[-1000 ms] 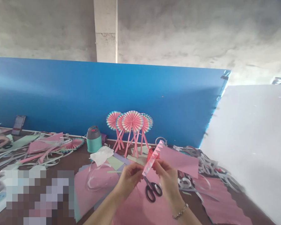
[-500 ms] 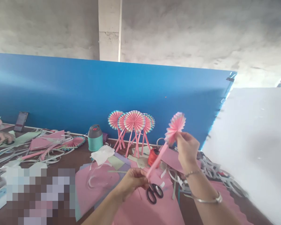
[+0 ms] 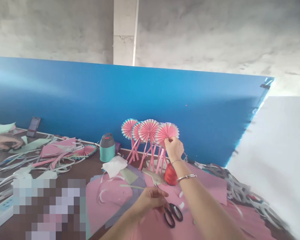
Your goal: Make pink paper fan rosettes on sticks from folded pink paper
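My right hand (image 3: 174, 148) pinches the lower part of a round, pleated pink paper fan (image 3: 168, 130). That fan stands against the blue panel, at the right end of several similar pink paper fans (image 3: 149, 129) with crossed pink handles. Lower down, my left hand (image 3: 153, 199) hovers over the pink paper with its fingers loosely curled and apart, nothing visible in it. Black-handled scissors (image 3: 173, 215) lie beside its fingertips, their blades largely hidden by the hand. A red spool of ribbon or thread (image 3: 170, 175) stands under my right forearm.
Pink paper sheets (image 3: 110, 196) cover the middle of the table. A teal and grey container (image 3: 107, 148) and a crumpled white tissue (image 3: 115, 166) stand left of the fans. Paper strips lie on both sides. A phone (image 3: 33, 126) leans at the back left, near another person's hand (image 3: 6, 142).
My right hand has carried the pink fan left and back to the row of standing fans. My left hand has let go of its handle. The view has shifted slightly left.
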A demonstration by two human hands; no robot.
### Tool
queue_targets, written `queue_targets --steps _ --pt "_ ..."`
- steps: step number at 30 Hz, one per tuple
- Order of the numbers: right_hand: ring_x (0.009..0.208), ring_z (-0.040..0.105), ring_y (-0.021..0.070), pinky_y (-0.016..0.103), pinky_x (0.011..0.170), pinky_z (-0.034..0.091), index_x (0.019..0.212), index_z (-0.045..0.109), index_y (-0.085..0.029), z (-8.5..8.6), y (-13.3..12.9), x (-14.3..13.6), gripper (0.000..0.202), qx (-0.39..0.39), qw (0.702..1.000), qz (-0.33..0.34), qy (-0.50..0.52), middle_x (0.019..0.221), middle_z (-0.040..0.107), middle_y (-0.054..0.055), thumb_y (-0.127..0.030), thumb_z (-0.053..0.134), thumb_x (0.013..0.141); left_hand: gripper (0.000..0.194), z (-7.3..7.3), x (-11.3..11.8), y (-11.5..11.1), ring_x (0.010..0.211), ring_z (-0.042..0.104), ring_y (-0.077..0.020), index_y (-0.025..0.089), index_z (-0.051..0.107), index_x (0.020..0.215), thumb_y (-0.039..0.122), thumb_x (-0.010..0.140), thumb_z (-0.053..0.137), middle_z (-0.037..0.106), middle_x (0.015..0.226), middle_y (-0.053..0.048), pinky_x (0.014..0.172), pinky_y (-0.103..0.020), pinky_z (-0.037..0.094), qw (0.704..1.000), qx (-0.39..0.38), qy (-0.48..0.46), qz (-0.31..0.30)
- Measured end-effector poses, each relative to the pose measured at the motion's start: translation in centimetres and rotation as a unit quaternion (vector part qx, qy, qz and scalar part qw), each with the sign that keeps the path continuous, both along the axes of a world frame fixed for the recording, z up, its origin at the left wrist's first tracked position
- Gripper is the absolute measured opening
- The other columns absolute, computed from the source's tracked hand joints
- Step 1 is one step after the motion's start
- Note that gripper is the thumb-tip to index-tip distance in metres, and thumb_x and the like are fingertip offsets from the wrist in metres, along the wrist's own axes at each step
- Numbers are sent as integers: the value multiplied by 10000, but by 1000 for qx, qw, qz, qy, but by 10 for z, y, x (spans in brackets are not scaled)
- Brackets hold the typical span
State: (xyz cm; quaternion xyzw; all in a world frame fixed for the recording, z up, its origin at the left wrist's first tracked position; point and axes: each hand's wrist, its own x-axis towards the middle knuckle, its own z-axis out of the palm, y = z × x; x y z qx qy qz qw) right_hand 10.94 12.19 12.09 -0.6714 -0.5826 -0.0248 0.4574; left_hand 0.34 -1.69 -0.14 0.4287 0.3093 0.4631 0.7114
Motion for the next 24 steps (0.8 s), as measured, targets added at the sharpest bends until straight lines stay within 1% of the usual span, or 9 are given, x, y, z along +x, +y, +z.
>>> queue_targets --steps 3,7,12,17,22,24 --pt "793 611 239 303 668 388 843 670 -175 -8 5 -5 248 -23 999 -9 -24 824 687 107 -314 477 772 371 0 0 1 475 542 -97 100 657 826 325 557 779 675 649 -65 530 -241 405 1000 -6 10 8" --pt "796 613 239 304 662 380 858 649 -169 -13 9 -7 241 -41 997 -20 -58 826 681 110 -307 464 787 357 -2 -1 3 487 548 -102 107 657 832 336 579 763 685 667 -70 541 -245 401 999 -7 26 22" --pt "782 609 215 282 644 361 820 624 -193 -17 13 -6 171 -50 994 4 -94 819 674 68 -294 497 769 378 -9 -3 8 502 560 -114 108 655 836 351 571 772 699 696 -88 543 -251 404 999 -13 33 9" --pt "753 592 205 273 606 344 771 597 -198 -22 12 0 156 -58 993 22 -103 785 648 50 -311 491 767 381 -7 -2 6 489 556 -114 109 658 826 361 566 776 694 667 -77 536 -250 402 999 -11 30 20" --pt "773 576 193 265 578 334 840 570 -189 -27 13 1 166 -43 994 25 -100 946 605 67 -313 504 751 364 -5 -1 3 479 551 -102 104 663 818 361 584 767 689 656 -72 529 -235 389 999 -7 31 31" --pt "746 575 185 262 569 332 847 558 -192 -29 15 -1 158 -39 994 32 -98 927 603 55 -307 516 747 376 -6 0 3 490 554 -107 104 661 823 364 575 771 692 668 -80 532 -238 395 999 -14 34 29"
